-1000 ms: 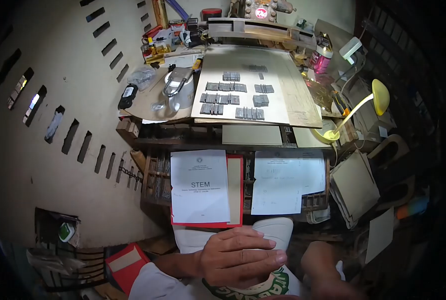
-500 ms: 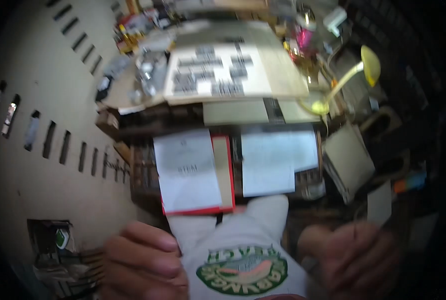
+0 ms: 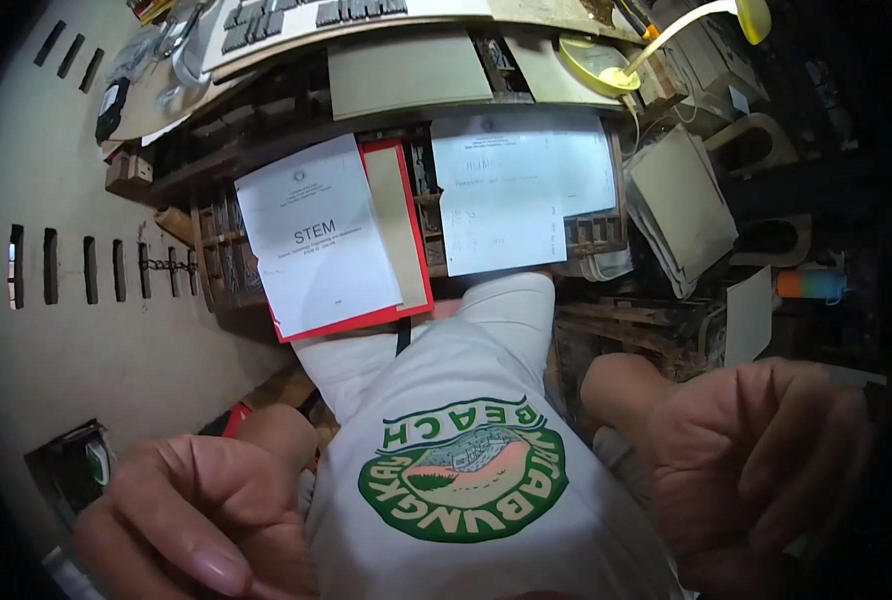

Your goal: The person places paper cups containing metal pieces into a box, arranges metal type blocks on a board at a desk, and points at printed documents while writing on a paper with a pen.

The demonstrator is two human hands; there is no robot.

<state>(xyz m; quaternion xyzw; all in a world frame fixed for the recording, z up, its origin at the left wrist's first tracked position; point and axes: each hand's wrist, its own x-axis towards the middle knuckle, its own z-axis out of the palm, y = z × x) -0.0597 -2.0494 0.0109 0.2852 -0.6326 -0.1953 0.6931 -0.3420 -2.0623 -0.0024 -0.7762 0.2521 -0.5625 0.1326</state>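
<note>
My left hand [image 3: 196,510] is raised at the lower left, its fingers loosely bent and apart with nothing in them. On the lower right, my right hand [image 3: 756,460] is held up with palm partly showing and fingers loosely curled; I see nothing in it. Between them is my white shirt [image 3: 366,480] with a green beach print. Beyond my lap lies a white printed sheet headed STEM [image 3: 311,235] over a red-edged folder [image 3: 416,230]. Right of it is another printed sheet [image 3: 501,200], overlapping further paper. Neither hand touches the papers.
The papers rest on a wooden compartmented tray [image 3: 211,255]. Behind it, a board holds dark metal type blocks [image 3: 361,10]. A yellow lamp [image 3: 601,68] stands at upper right, near stacked sheets [image 3: 681,205]. A pierced wall [image 3: 116,330] is on the left.
My view has tilted down, so the papers sit higher in it. My hands have moved outward, further apart. The picture is sharper now.
</note>
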